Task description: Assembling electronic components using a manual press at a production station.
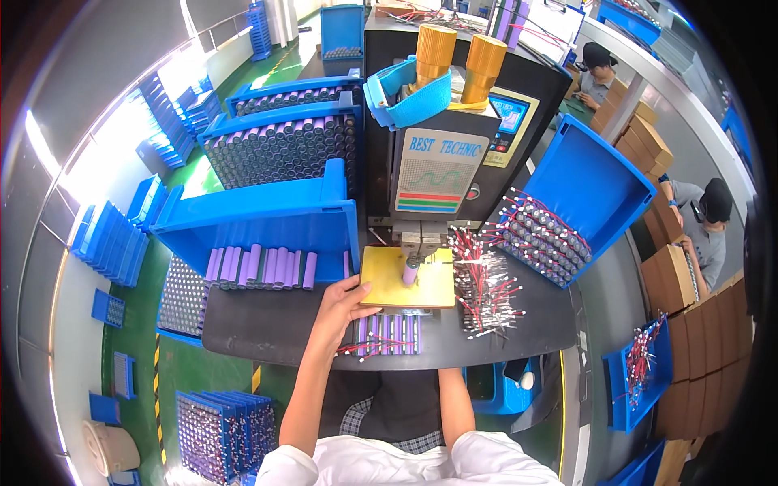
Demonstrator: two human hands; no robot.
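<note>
My left hand (340,306) grips the left edge of a yellow board (383,269), its thumb on or beside the near left corner. On the board a purple cylindrical battery cell (410,274) sits directly below the head of a spot welder (442,172). Whether the welder's tips touch the cell, I cannot tell. My right forearm (456,401) reaches up to the table's front edge, where the hand is hidden underneath. Just nearer than the board lies a row of purple cells (393,334) with red wire leads across them.
Loose purple cells (263,268) lie in a tipped blue bin (251,212) at left, with filled bins (279,154) behind. Right of the board is a heap of red-and-white wire leads (486,283); beyond it, a blue bin (596,178) holds wired cells. Two people work at far right.
</note>
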